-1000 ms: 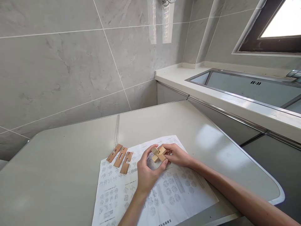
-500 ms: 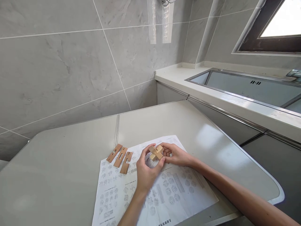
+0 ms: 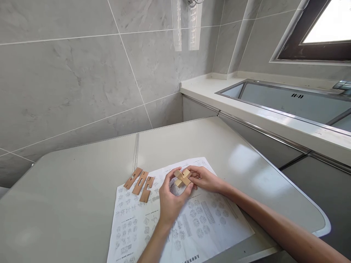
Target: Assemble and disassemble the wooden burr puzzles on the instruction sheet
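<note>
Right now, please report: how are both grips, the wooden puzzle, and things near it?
Left grip and right grip both on interlocking wooden puzzle. Puzzle over printed diagram sheet. Three flat wooden pieces to the left, apart from both grips.

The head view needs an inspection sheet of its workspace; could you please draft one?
Surface: pale tabletop, glossy, with a seam.
Job's things: wooden burr puzzle, held over a printed sheet.
Clutter: three flat wooden pieces with cut-outs, near the sheet's upper-left corner.
Hands: left hand and right hand both gripping the puzzle.
Cables: looped item at the top edge, too cropped to identify.
Surroundings: grey tiled wall, sink, window.
</note>
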The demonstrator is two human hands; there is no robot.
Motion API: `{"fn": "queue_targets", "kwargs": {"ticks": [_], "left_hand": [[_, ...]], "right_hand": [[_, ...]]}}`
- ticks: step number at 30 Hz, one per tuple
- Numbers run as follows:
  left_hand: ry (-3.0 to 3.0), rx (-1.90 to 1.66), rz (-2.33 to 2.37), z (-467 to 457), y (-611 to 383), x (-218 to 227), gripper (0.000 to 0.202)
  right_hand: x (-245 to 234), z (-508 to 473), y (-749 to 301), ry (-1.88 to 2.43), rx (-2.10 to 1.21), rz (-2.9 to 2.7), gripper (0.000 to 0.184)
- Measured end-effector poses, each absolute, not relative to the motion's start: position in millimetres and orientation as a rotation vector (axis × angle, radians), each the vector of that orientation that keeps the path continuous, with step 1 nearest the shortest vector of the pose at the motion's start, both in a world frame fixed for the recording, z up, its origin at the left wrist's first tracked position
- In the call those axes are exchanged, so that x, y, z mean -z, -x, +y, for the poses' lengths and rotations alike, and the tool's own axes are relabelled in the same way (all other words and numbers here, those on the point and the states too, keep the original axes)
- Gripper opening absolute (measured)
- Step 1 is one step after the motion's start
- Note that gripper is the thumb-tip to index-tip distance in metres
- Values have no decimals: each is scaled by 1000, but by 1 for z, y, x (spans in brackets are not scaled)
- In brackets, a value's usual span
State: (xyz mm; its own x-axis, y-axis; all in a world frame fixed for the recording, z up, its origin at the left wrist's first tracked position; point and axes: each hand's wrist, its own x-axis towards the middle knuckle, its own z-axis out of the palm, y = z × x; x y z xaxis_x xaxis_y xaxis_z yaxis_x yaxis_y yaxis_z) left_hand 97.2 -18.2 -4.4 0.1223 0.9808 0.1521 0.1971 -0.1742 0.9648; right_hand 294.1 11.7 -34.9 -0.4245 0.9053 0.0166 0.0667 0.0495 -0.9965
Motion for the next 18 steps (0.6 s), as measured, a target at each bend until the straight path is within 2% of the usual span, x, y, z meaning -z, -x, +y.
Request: {"fn": "queue_targets", "kwargs": {"ticks": [8, 18], "left_hand": [[-1534, -1149, 1212, -18, -96, 4, 55], [-1464, -1164, 1270, -18, -99, 4, 55]], "right_hand": [[30, 11, -292, 1018, -1417, -1596, 27], [32, 9, -289, 1045, -1381, -1570, 22]]}}
